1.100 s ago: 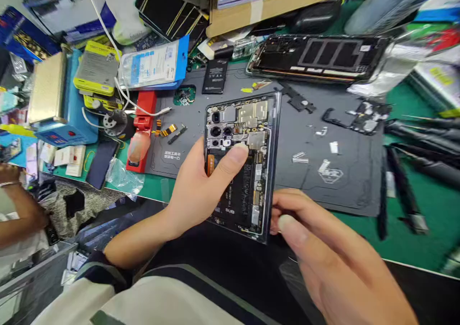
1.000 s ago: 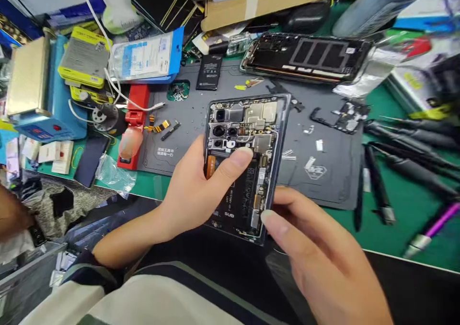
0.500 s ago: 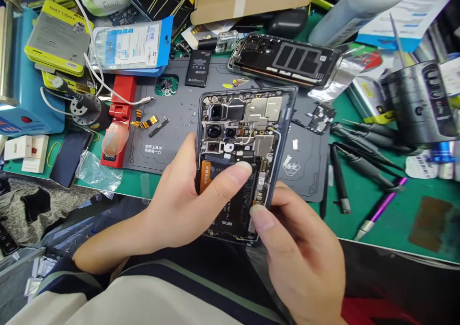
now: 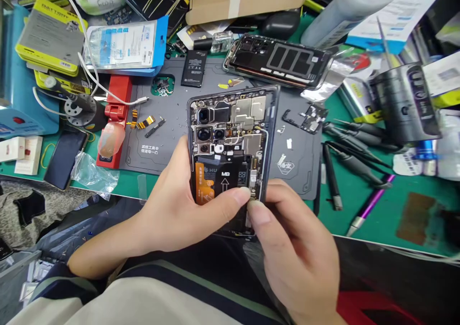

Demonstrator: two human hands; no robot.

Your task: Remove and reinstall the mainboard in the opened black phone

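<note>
An opened smartphone, its back cover off, is held tilted over the near edge of the bench. Cameras and metal shields show at its top, with a black battery and an orange label below. My left hand wraps the phone's left side, the thumb lying across the battery towards the right edge. My right hand pinches the lower right edge, thumb on the inner side and fingers behind the frame. The two thumb tips almost meet there. The phone's lower part is partly hidden by my left hand.
On the grey work mat lie a loose battery, flex cables and a black bracket. Behind is another phone shell. Tweezers and a purple pen-like tool lie right; a red clamp stands left.
My left thumb has slid down to the phone's right edge beside my right thumb, uncovering more of the battery's print. The whole view has shifted slightly.
</note>
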